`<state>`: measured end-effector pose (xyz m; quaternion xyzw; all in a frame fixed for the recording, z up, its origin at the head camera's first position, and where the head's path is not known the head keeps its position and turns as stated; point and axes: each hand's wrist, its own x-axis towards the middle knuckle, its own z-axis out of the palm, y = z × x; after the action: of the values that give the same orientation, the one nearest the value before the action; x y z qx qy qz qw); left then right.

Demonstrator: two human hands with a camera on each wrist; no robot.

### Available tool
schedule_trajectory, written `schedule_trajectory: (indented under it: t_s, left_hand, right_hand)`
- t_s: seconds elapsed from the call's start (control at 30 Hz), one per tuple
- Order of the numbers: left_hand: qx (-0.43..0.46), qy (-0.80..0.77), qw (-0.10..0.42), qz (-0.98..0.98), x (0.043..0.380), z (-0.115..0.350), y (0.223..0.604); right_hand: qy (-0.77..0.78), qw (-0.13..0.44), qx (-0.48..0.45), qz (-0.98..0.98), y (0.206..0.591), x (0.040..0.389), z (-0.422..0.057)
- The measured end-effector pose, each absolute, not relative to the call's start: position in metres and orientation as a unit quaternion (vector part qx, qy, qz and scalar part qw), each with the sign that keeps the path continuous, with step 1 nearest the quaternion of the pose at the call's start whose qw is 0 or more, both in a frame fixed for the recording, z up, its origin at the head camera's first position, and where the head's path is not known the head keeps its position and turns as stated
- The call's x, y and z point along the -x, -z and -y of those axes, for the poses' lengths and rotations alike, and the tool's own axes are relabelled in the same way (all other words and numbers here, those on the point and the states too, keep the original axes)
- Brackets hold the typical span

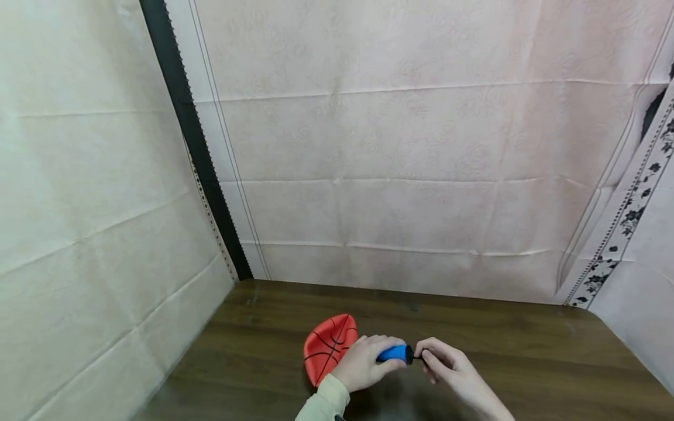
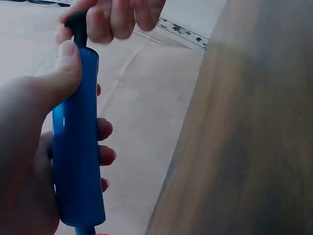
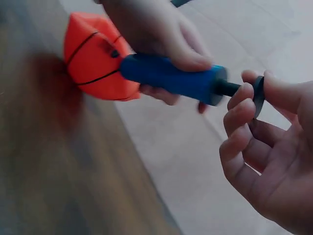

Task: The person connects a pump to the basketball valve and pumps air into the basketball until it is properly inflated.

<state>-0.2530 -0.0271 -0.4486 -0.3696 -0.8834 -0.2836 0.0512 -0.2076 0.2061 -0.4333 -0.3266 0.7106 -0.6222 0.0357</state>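
A blue hand pump [image 2: 77, 142] lies in the grip of my left hand [image 1: 364, 363], thumb along one side and fingers wrapped round the other. My right hand [image 1: 447, 365] pinches the pump's black handle [image 3: 259, 96] between thumb and fingers. A short length of dark rod [image 3: 228, 88] shows between the handle and the barrel. At the pump's other end is a red ball [image 1: 330, 345] with black basketball lines, partly collapsed and creased. In the right wrist view the pump's tip meets the ball beside a small dark spot [image 3: 115, 53].
The brown wooden table [image 1: 253, 351] spreads under both hands. Pale creased cloth [image 1: 411, 146] hangs behind it and along both sides. A dark strip [image 1: 195, 134] runs down the back left corner, and a black floral border [image 1: 621, 234] marks the right.
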Motion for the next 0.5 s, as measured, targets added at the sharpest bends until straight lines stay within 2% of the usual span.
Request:
schedule_trajectory:
  t_s: [0.13,0.33,0.5]
  left_hand:
    - [0.358,0.297,0.044,0.884,0.255,0.029,0.446]
    - [0.327,0.322,0.019,0.888,0.258,0.032,0.445]
    - [0.323,0.306,0.021,0.895,0.257,0.033,0.442]
  right_hand:
    - [0.611,0.031,0.294,-0.734,0.418,0.201,-0.225]
    - [0.62,-0.027,0.26,-0.74,0.404,0.187,-0.252]
    - [0.638,-0.031,0.29,-0.712,0.407,0.189,-0.247]
